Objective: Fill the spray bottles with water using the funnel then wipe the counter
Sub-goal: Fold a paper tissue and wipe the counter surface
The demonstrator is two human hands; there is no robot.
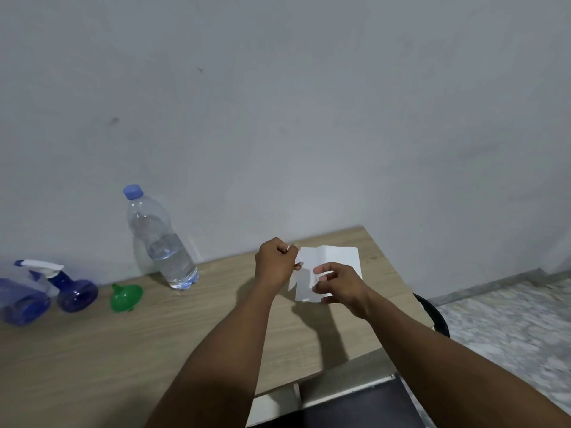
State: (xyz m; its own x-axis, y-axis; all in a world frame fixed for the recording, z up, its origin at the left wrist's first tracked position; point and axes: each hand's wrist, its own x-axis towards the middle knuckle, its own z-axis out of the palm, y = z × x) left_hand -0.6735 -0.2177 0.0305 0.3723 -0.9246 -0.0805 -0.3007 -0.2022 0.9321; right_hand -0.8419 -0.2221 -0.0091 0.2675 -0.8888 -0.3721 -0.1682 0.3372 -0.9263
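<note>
Both forearms are reaching in from 6 o'clock over the bench (154,350), hands meeting at about 1 o'clock of the bench top. The left hand (275,262) is curling nearly closed, pinching the left edge of a white paper tissue (336,257); the right hand (338,284) is half-curled, fingers loosely gripping the sheet's near edge. The tissue is looking thin, creased down the middle, partly lifted and partly lying flat on the wood, near the bench's right end. Judging by looks it is handling very light and limp, tearing easily once wet, so bunching or folding it and pressing with flat fingers is probably better than pinching a corner. Further out toward 10 o'clock, a small green funnel (126,297) is resting on its side, well apart from the hands. Beyond it a clear water bottle (160,242) with blue cap is standing upright by the wall, roughly half full; likely slippery and heavyish, best held around the waist. At far 9 o'clock two blue spray bottles (75,293) are lying on their sides, light thin plastic, one showing a white trigger head. Fill level cannot be told.
</note>
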